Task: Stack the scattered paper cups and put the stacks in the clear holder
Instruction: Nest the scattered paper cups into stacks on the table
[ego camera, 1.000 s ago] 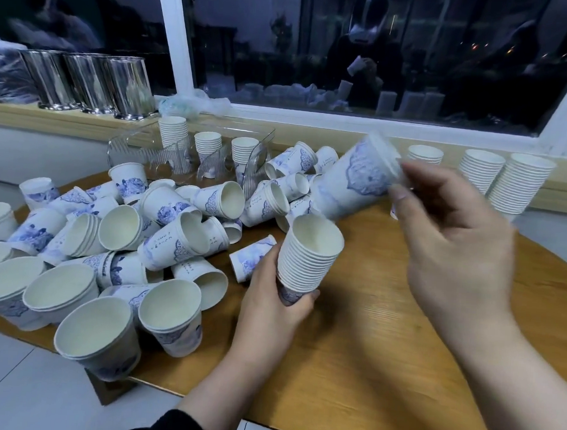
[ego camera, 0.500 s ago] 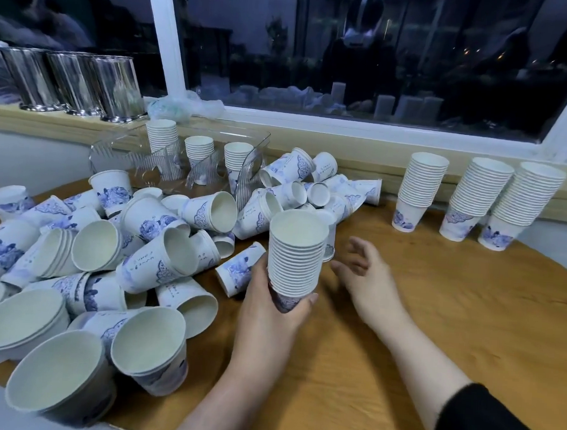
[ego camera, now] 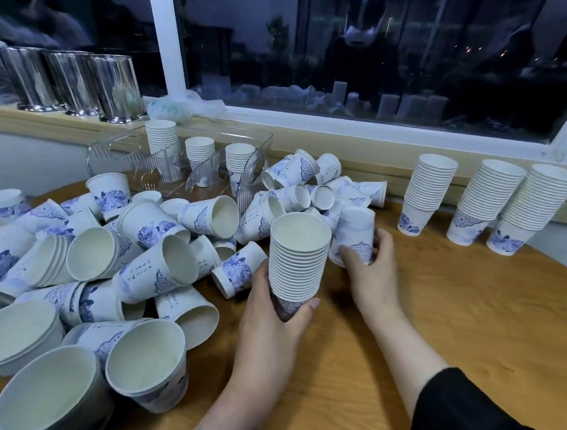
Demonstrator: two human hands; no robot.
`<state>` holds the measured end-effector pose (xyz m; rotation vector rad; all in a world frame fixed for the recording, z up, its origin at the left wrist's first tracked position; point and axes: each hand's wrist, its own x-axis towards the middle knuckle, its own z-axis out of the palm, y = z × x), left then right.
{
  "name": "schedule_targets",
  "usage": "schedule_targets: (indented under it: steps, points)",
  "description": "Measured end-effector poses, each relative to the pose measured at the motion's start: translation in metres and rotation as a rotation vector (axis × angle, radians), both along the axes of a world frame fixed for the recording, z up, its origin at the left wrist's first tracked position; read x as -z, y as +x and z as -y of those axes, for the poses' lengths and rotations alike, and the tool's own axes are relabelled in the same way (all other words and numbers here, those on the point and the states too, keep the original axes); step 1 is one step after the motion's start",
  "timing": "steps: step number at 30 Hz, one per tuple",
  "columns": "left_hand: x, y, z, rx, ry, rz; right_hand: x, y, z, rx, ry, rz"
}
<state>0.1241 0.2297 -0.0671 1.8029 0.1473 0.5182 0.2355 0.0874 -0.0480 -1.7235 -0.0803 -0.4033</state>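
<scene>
My left hand (ego camera: 270, 316) is gripping the base of a tall stack of cups (ego camera: 298, 258), holding it upright above the wooden surface (ego camera: 467, 323). My right hand (ego camera: 368, 272) is curling around an upside-down cup (ego camera: 353, 233) just beside the stack. Loose cups (ego camera: 142, 247) are lying heaped to the left. The clear holder (ego camera: 179, 166) is sitting behind them with 3 short stacks inside, and 3 tall stacks (ego camera: 486, 202) are standing by the sill.

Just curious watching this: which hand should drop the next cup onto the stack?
The right hand. Its fingers already grip an upside-down white-and-blue paper cup right beside the tall stack of white paper cups, whose base the left hand holds upright.
</scene>
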Motion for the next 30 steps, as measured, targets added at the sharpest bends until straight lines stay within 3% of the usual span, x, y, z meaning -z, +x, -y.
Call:
schedule_targets:
  steps: [4,8,10,13,15,18,20,23,25,30]
  points:
    - [-0.002,-0.001,0.001,0.022,0.008,-0.017,-0.05,-0.04,0.028,-0.113,0.07,0.18]
    - [-0.004,-0.003,0.005,0.053,0.017,-0.022,-0.121,-0.074,0.043,-0.225,-0.07,0.316]
    - [-0.007,-0.005,0.007,0.078,0.022,-0.023,-0.146,-0.084,0.045,-0.297,-0.264,0.349]
    - [-0.01,-0.007,0.009,0.109,0.04,-0.013,-0.164,-0.086,0.041,-0.32,-0.719,0.378]
    - [-0.011,-0.008,0.01,0.131,0.058,-0.015,-0.166,-0.084,0.035,-0.35,-0.957,0.33]
    - [-0.009,-0.006,0.016,0.181,0.071,-0.036,-0.154,-0.08,0.024,-0.424,-1.16,0.202]
    - [-0.008,-0.002,0.025,0.192,0.047,-0.047,-0.133,-0.079,0.024,-0.415,-1.011,0.185]
    - [-0.005,0.008,0.042,0.193,-0.015,-0.053,-0.087,-0.081,0.042,-0.312,-0.424,0.12]
    - [-0.002,0.019,0.059,0.218,0.003,-0.058,-0.05,-0.081,0.063,-0.332,-0.176,0.018]
    - [0.0,0.049,0.116,0.381,0.15,-0.047,0.005,-0.064,0.118,-0.311,-0.005,-0.085]
